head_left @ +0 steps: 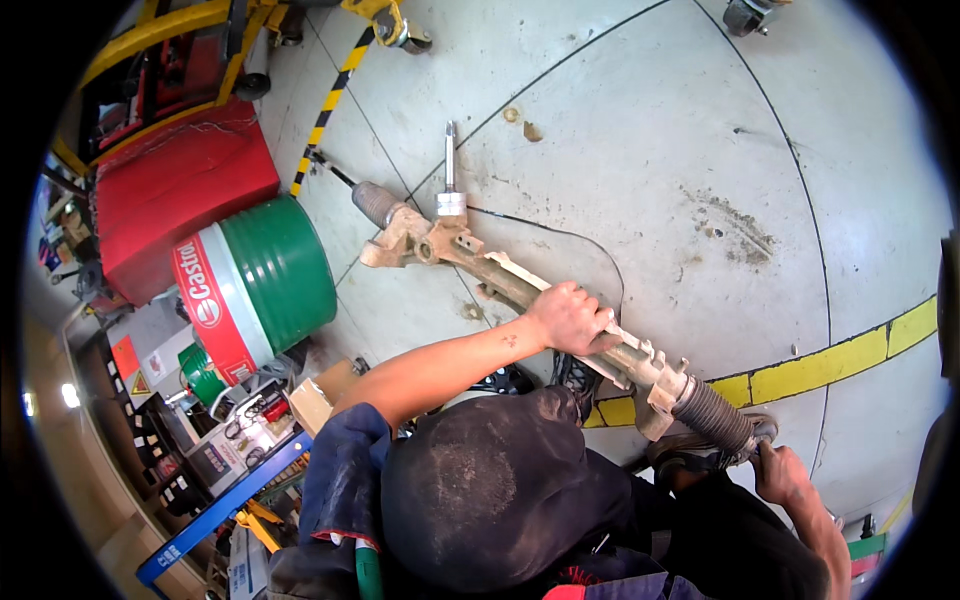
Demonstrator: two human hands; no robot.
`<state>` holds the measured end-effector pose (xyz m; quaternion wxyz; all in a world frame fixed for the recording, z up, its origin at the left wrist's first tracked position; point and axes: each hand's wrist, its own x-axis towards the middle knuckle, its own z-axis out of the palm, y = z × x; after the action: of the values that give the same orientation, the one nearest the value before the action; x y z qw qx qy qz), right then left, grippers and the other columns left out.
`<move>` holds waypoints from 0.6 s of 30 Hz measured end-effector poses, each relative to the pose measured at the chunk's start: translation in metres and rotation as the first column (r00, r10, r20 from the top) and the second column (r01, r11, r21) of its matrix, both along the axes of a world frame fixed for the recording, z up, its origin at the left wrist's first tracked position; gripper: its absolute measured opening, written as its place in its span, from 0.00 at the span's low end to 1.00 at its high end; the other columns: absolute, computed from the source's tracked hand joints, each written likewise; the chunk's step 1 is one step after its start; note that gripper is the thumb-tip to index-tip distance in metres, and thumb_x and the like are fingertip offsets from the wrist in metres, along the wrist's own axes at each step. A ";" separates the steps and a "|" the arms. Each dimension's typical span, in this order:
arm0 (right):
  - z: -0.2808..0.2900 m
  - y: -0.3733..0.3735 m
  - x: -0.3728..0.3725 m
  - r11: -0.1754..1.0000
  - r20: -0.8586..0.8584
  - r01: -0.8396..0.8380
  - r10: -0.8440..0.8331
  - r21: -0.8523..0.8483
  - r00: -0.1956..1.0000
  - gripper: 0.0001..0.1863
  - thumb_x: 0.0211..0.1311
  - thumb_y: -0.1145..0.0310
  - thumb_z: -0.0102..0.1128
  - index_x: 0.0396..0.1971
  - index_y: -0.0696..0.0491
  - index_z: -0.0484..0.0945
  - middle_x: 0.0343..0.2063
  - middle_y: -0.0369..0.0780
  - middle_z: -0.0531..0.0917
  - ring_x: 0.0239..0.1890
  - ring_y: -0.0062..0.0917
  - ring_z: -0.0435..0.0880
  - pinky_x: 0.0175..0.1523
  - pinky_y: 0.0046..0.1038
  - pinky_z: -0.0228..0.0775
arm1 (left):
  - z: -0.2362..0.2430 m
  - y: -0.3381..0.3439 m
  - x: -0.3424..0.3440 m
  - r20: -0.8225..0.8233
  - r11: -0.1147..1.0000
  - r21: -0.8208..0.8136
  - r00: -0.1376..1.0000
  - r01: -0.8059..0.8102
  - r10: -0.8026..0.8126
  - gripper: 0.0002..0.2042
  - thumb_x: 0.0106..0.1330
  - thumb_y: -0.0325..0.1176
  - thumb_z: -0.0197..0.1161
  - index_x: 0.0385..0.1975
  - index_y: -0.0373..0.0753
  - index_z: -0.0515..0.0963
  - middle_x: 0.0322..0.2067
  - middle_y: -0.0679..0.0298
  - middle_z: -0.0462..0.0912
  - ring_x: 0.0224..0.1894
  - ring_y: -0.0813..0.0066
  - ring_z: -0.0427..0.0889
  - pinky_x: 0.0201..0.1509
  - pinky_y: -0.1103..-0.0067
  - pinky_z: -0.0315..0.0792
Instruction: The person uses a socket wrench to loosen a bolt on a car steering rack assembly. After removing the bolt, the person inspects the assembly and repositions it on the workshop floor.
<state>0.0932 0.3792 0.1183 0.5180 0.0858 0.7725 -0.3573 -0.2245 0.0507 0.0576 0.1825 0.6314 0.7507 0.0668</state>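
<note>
A worn steering rack (512, 283) slants across in front of me from upper left to lower right, above the grey floor. My left hand (575, 318) wraps around its metal tube near the middle. At the lower right end, the fingers of my right hand (785, 475) are closed on the rod end past a ribbed boot (712, 412); what lies under them is partly hidden. A second ribbed boot (376, 203) and a thin rod mark the far left end. Beside that end, a bright metal shaft (450, 165) points away from me. My dusty dark knee (470, 490) is bent below the left forearm.
A green, white and red drum (280, 280) stands on the left by a red box-shaped unit (185, 200). Yellow equipment with casters (412, 40) is farther back. A yellow floor stripe (820, 375) passes behind the rack. A blue metal bar (225, 510) lies lower left.
</note>
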 end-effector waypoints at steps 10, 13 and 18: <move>-0.046 -0.038 0.027 0.970 0.180 0.218 -0.196 -0.112 0.964 0.18 0.61 0.60 0.56 0.40 0.59 0.67 0.23 0.58 0.79 0.30 0.56 0.79 0.35 0.50 0.71 | -0.002 0.000 -0.003 0.018 0.997 -0.052 0.999 0.050 -0.049 0.18 0.57 0.53 0.61 0.19 0.43 0.78 0.12 0.66 0.70 0.14 0.70 0.73 0.21 0.75 0.62; -0.052 -0.033 0.032 0.982 0.166 0.158 -0.139 -0.106 0.976 0.17 0.62 0.60 0.55 0.39 0.60 0.66 0.21 0.57 0.79 0.29 0.54 0.80 0.35 0.49 0.72 | -0.004 0.003 -0.005 0.030 0.994 -0.068 0.996 0.081 -0.079 0.17 0.55 0.51 0.62 0.20 0.42 0.76 0.13 0.66 0.71 0.15 0.70 0.74 0.22 0.75 0.62; -0.042 -0.028 0.010 0.979 0.208 0.119 -0.083 -0.168 0.975 0.17 0.64 0.61 0.52 0.39 0.61 0.66 0.24 0.59 0.80 0.33 0.55 0.80 0.39 0.49 0.72 | 0.002 -0.001 0.001 0.027 0.987 -0.121 0.994 0.108 -0.106 0.16 0.52 0.49 0.64 0.19 0.41 0.75 0.13 0.65 0.71 0.15 0.69 0.74 0.22 0.75 0.62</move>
<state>0.1032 0.3512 0.0767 0.5798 0.1135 0.6756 -0.4410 -0.2238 0.0502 0.0594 0.2320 0.6576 0.7165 0.0174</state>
